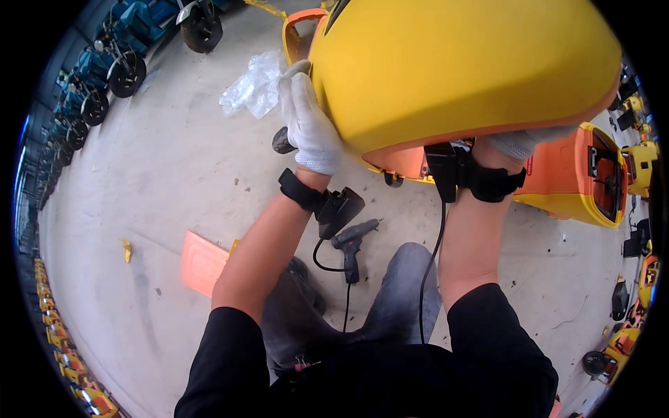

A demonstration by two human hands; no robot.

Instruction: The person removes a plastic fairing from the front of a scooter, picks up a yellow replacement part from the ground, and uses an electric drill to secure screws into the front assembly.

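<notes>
A large, glossy yellow shell panel (pixel 460 63) with an orange lower edge fills the upper right, close in front of me and tilted. My left hand (pixel 305 122), in a white knit glove, grips its left side, with the fingers straight along the edge. Beneath the shell's near right edge is my right hand (pixel 523 142); only some of its glove shows, and the fingers are hidden. Black straps with small devices sit on both wrists. Under the shell is part of an orange and yellow vehicle body (pixel 557 171). A black power drill (pixel 350 247) lies on the floor between my knees.
Crumpled clear plastic wrap (pixel 254 85) lies left of the shell. An orange panel (pixel 202 261) is on the floor by my left forearm, with a small yellow scrap (pixel 126 250) farther left. Teal vehicles (pixel 125 70) line the upper left; yellow ones (pixel 624 341) stand at right.
</notes>
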